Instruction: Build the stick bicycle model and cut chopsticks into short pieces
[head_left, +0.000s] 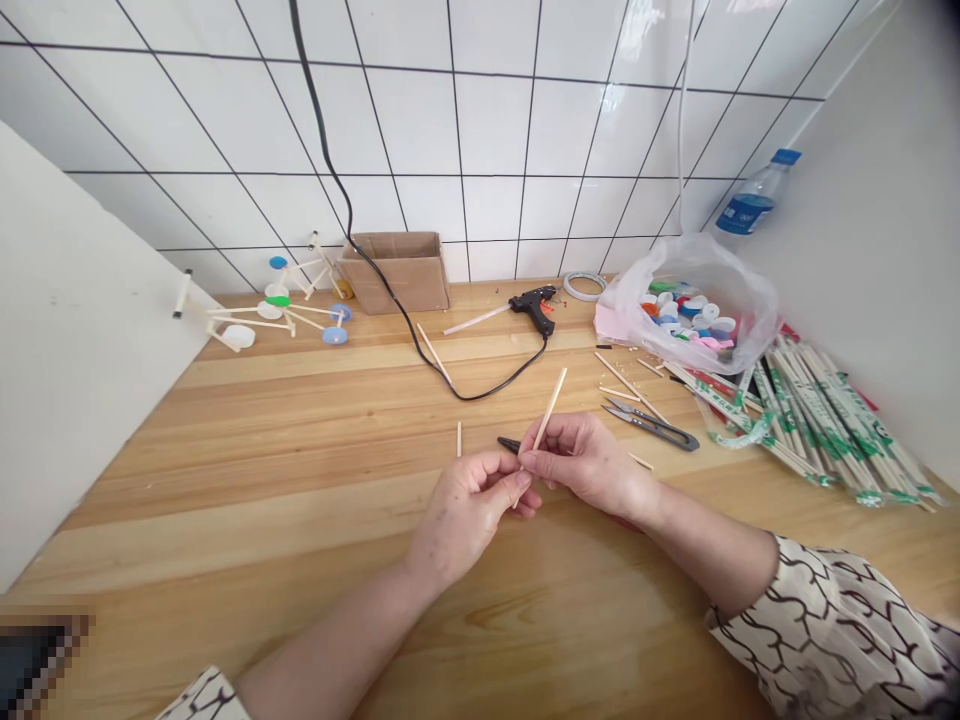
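A thin wooden chopstick [552, 403] slants up between my two hands above the table. My left hand [476, 505] pinches its lower end between thumb and fingers. Just above that, my right hand [581, 462] grips the same stick, thumb on the near side. Behind my fingers lies a black pointed thing [508, 444], partly hidden, perhaps a pen. A short cut piece of stick [460, 438] rests beyond my left hand. To the right of my right hand are thread snips [652, 425] with their blades pointing left.
A black glue gun [534, 306] with its cord lies near the back, beside a roll of tape [584, 287]. A cardboard box [397, 272] and stick-and-cap models [281, 312] stand back left. On the right are a bag of bottle caps [697, 300], wrapped chopsticks [832, 420] and a bottle [756, 200].
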